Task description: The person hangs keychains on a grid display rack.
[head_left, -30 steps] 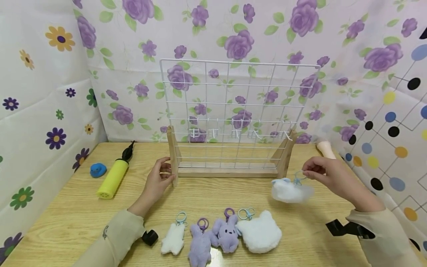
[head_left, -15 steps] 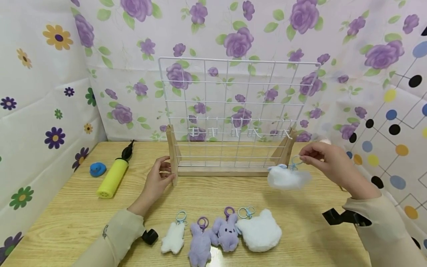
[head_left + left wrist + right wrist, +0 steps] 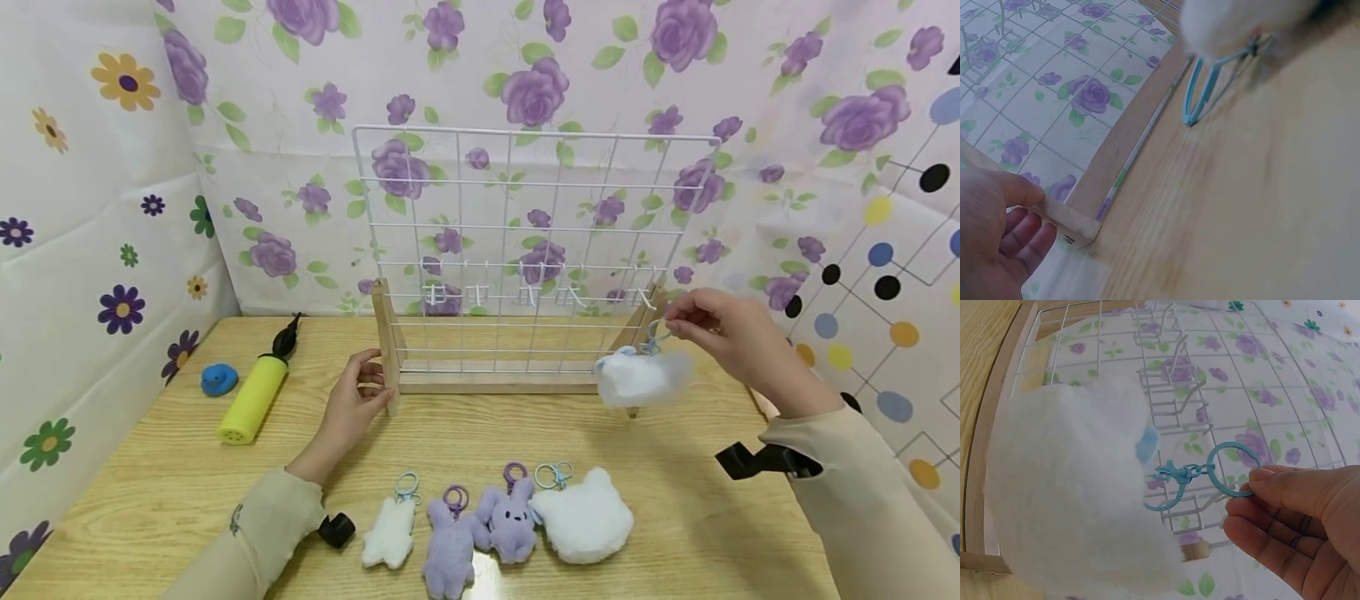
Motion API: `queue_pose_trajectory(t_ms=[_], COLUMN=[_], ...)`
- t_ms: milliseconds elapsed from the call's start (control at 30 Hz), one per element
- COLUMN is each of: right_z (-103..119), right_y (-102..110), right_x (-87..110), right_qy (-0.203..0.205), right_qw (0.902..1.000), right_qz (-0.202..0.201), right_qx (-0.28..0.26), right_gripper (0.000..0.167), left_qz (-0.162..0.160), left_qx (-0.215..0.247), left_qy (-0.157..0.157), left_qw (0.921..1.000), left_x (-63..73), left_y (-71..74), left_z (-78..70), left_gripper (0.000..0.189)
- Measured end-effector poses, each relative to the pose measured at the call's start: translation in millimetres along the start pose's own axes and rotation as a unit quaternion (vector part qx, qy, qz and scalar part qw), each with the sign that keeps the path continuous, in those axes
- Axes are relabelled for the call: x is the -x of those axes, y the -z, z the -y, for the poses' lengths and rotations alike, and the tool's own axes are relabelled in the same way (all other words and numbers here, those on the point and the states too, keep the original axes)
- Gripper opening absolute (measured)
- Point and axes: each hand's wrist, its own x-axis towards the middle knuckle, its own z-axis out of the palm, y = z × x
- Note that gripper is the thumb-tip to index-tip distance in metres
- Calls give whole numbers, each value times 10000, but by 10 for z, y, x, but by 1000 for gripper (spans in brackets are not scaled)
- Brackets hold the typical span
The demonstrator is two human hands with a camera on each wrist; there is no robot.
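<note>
Right grip (image 3: 726, 343) pinching ring (image 3: 1232, 444), left grip (image 3: 354, 400) holding rack (image 3: 495, 383), white plush (image 3: 636, 382), long axis near-level

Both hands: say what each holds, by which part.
The right hand pinches a white plush by its blue ring; the left hand holds the rack by its left upright.

held plush keychain (image 3: 1079, 494): fluffy cloth
keyring (image 3: 1216, 454): smooth, metal-looking
wire grid (image 3: 507, 182): smooth metal
rack stand (image 3: 495, 383): matt wood
tabletop (image 3: 555, 433): glossy, wood-grained
</note>
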Motion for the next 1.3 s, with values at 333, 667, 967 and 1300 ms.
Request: queue_pose_trajectory(t_ms=[333,667,967,1300], right_z=[-17,-129,-199,-201], right_y=[-52,-106,-192,-202], right_x=[-157,-230,-272,-292], right_qy=[-138,-338,-334,-534], right_qw=[9997,9994,9993,9981], right_qz=[-156,-32,1,140], right_qx=[81,63,-151,-289], right_gripper=[6,8,10,12], left_qz=[-7,15,-20,-6], left_qx=[-22,45,-8,-50], left_qy=[-30,-12,-50,-44], left_qw=[10000,10000,10000,10000], left_x=[-6,0,2,-11], left_y=[4,3,-4,11], left_z=[17,17,22,28], left_gripper=[59,59,61,59])
